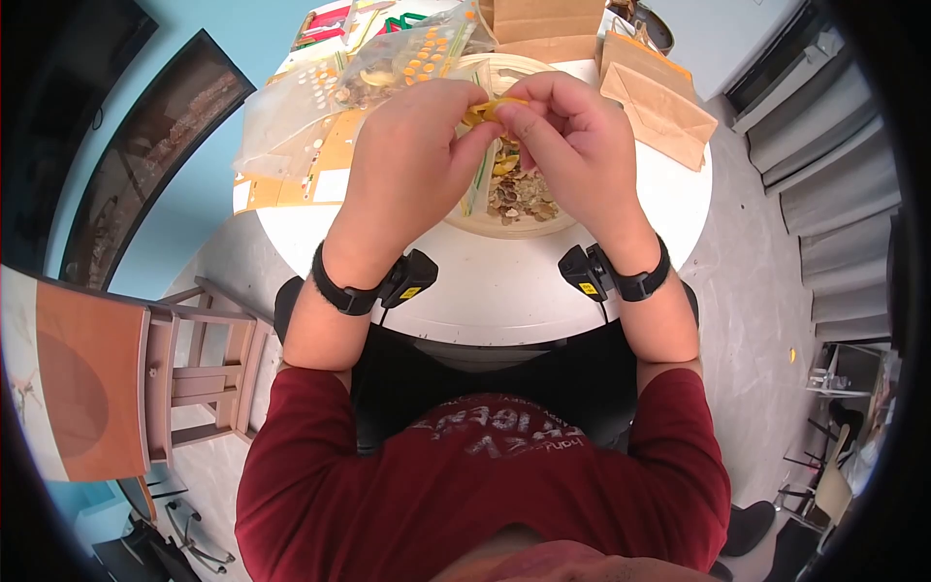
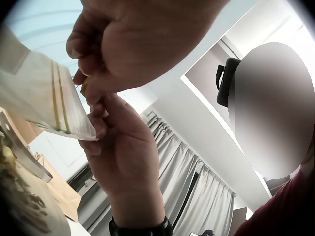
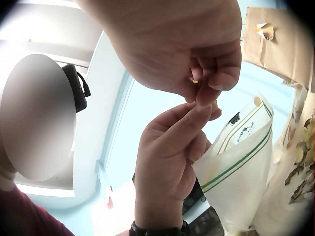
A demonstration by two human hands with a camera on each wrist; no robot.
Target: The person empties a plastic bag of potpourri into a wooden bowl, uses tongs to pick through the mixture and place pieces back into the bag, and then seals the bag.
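One left hand (image 1: 412, 160) and right hand (image 1: 579, 145) are pinching a yellow piece (image 1: 482, 113), mostly finger-hidden; only right wrist view is showing black print (image 3: 244, 132) on plastic bag (image 3: 241, 179).

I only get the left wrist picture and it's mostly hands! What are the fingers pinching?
Observer: In the head view, the left hand and right hand pinch a bright yellow piece.
Operator: Is there writing on the plastic bag?
Observer: The right wrist view shows black marks on the bag, too blurry to read.
Operator: Is the bowl thingy round?
Observer: Yes, the bowl looks round from above, on a white table.
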